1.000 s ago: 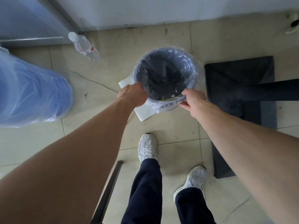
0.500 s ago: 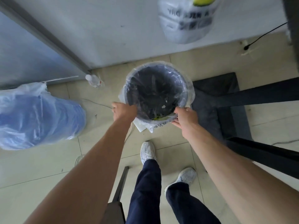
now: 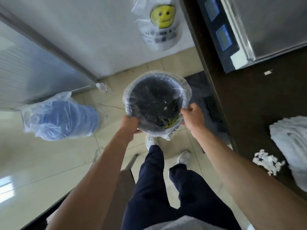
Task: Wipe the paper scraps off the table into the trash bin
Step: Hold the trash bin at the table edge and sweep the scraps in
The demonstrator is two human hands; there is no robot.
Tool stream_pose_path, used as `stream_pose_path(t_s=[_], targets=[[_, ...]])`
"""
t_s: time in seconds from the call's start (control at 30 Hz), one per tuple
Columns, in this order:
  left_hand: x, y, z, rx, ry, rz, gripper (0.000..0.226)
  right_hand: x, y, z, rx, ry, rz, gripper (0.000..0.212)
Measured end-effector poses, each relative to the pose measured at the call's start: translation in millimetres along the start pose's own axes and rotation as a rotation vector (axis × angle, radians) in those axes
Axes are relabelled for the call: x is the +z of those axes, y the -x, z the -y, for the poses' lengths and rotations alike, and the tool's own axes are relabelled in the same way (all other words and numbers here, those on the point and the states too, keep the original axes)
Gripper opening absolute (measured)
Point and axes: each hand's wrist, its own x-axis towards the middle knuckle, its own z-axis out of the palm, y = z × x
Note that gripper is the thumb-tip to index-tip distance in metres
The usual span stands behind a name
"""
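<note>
A round dark trash bin [image 3: 155, 103] lined with a clear plastic bag is held up off the floor in front of me. My left hand [image 3: 128, 124] grips its near-left rim and my right hand [image 3: 192, 116] grips its near-right rim. A few small white scraps lie inside the bin. On the dark table [image 3: 259, 103] at the right, a pile of torn white paper scraps [image 3: 266, 161] lies near the front edge, with one small scrap [image 3: 267, 72] farther back. A white cloth [image 3: 292, 138] sits beside the pile.
A blue water jug in a plastic bag [image 3: 61, 116] lies on the tiled floor at left, with a plastic bottle [image 3: 103, 87] by the wall. A smiley-face bag [image 3: 160, 24] hangs on the wall. A metal appliance [image 3: 259, 27] occupies the table's back. A chair back [image 3: 123, 183] stands below my left arm.
Both hands have lifted the bin from the floor, up and toward me. My view has risen, bringing the table, the scraps and the cloth into sight at the right.
</note>
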Motion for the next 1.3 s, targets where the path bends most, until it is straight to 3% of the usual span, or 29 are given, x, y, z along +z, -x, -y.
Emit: stream_pose_path(t_s=[0.07, 0.3, 0.53, 0.8, 1.0, 1.3], targets=[[4.4, 22.5, 6.8, -0.008, 0.013, -0.016, 0.031, -15.2, 16.4, 0.8, -0.038, 0.065, 0.0, 0.013], [16.6, 97.7, 29.3, -0.008, 0.083, -0.057, 0.034, -64.9, 77.1, 6.3, -0.191, 0.235, 0.097, 0.053], [35.5, 155.4, 56.7, 0.006, 0.107, -0.055, 0.022, -111.8, 113.2, 2.1, -0.358, 0.317, 0.081, 0.062], [47.4, 182.5, 74.0, 0.065, -0.01, -0.082, 0.021, -163.1, 131.5, -8.6, -0.455, 0.296, 0.032, 0.057], [53.5, 185.7, 75.7, 0.107, -0.087, -0.093, 0.021, -203.1, 146.3, -27.8, -0.451, 0.249, 0.083, 0.066], [61.6, 179.2, 67.9, 0.143, -0.286, -0.031, 0.014, -226.8, 147.7, -64.6, -0.404, 0.229, -0.054, 0.063]])
